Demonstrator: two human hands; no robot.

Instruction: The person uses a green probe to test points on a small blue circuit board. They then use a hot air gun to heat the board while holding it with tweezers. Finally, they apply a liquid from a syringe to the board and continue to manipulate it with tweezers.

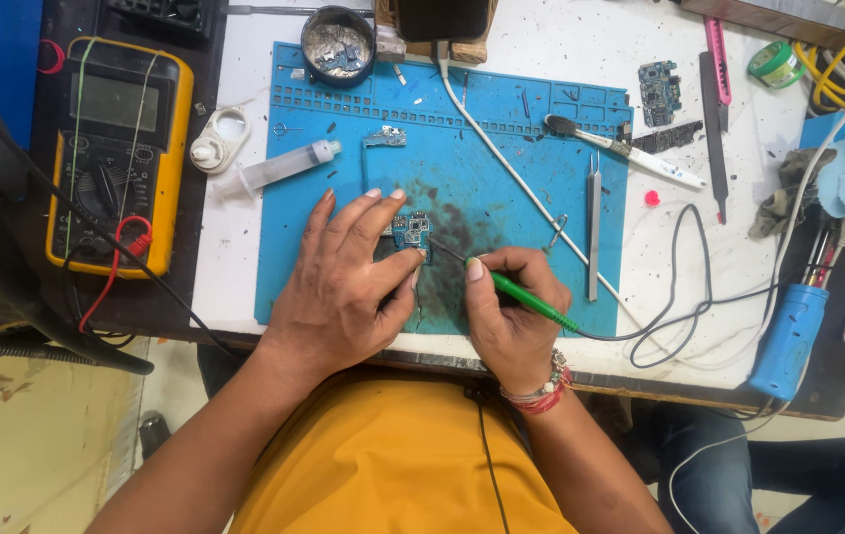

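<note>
A small blue circuit board lies on the blue work mat, in its stained middle. My left hand rests flat over the board's left side, fingers spread, thumb and fingertips pressing it down. My right hand grips a green-handled soldering iron like a pen. Its thin metal tip touches the right edge of the board. The iron's black cord runs off to the right.
A yellow multimeter stands at the left, a syringe and a white round case beside it. Tweezers, a brush, a second board, a tin and a blue tool surround the mat.
</note>
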